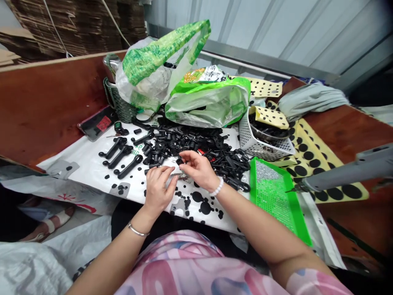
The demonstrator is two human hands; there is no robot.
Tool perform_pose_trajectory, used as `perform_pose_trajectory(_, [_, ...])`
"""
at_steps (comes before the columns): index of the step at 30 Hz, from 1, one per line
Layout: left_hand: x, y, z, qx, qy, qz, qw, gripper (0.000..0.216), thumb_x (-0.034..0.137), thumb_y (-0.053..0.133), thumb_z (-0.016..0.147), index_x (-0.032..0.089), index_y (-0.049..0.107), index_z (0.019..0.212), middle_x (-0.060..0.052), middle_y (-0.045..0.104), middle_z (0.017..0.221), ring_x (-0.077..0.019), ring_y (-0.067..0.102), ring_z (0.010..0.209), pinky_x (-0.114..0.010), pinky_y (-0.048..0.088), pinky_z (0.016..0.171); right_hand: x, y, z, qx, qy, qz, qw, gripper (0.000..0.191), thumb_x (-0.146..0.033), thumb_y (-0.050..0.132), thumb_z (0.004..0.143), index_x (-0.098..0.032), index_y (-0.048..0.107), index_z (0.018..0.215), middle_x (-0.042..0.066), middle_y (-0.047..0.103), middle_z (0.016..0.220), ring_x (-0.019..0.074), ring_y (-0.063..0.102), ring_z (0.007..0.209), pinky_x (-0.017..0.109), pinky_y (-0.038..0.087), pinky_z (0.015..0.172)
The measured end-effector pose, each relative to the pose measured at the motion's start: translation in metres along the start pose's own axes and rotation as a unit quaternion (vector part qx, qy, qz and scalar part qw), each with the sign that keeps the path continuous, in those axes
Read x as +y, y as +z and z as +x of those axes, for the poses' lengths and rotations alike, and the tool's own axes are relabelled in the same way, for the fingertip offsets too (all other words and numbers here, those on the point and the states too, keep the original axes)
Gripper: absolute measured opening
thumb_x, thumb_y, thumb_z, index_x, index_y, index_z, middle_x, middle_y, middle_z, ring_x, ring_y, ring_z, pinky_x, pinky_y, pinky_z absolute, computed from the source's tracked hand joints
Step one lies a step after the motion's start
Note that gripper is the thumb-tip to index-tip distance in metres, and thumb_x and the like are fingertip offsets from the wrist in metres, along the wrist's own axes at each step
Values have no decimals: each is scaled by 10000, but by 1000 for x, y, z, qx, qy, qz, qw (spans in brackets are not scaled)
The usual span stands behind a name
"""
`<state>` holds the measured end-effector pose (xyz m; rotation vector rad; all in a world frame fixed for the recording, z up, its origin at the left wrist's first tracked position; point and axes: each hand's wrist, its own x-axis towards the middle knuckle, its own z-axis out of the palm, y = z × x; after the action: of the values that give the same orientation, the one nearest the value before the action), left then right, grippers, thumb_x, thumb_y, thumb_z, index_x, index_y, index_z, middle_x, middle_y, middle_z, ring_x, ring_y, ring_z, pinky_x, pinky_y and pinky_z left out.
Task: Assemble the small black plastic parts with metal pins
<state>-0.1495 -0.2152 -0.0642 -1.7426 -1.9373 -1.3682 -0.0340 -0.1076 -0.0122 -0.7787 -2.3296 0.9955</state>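
My right hand [198, 167] pinches a small black plastic part [179, 161] between thumb and fingertips, above the table's front half. Close beside it, my left hand [159, 186] has its fingers bent over the white sheet, thumb and forefinger drawn near each other. A thin metal piece [178, 175] shows between the two hands; which hand grips it is unclear. Just beyond my fingers spreads a pile of black plastic parts [190, 141]. Left of my left hand, several black handle-shaped pieces [129, 166] lie in a row. Black round stickers [205, 207] are scattered below my right hand.
Green-and-white plastic bags [211, 104] stand behind the pile. To the right are a white basket [267, 151], a green tray [297, 213], dotted sticker sheets [307, 153] and a grey tool [344, 170] reaching inward. A phone [96, 123] and a cup [123, 104] sit left.
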Motion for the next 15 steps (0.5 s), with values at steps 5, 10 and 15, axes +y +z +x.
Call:
perform_pose_trajectory(5, [12, -2, -8, -27, -34, -111, 993, 296, 287, 521, 848, 178, 585, 1116, -88, 659, 975, -210, 600, 911, -390, 456, 865, -5, 14, -46, 64, -13, 88, 994, 220, -193, 540, 795, -176, 564, 1013, 47, 621, 900, 110, 575, 659, 231, 507, 583])
perform_pose_trajectory(10, [8, -10, -21, -23, -145, -200, 969, 261, 292, 541, 839, 194, 621, 1068, -61, 678, 1008, -190, 637, 909, -310, 518, 794, -11, 12, -40, -1, -140, 14, 990, 219, -157, 485, 836, -175, 589, 1028, 75, 624, 980, 150, 598, 863, 275, 509, 740])
perform_pose_trajectory(15, [-2, -13, -29, -14, -73, -126, 989, 249, 251, 553, 830, 177, 606, 1062, -74, 671, 933, -167, 623, 792, -308, 513, 735, -10, 11, 17, -68, -68, -268, 959, 225, -217, 436, 898, -188, 620, 1023, 57, 625, 1015, 153, 604, 928, 252, 467, 797])
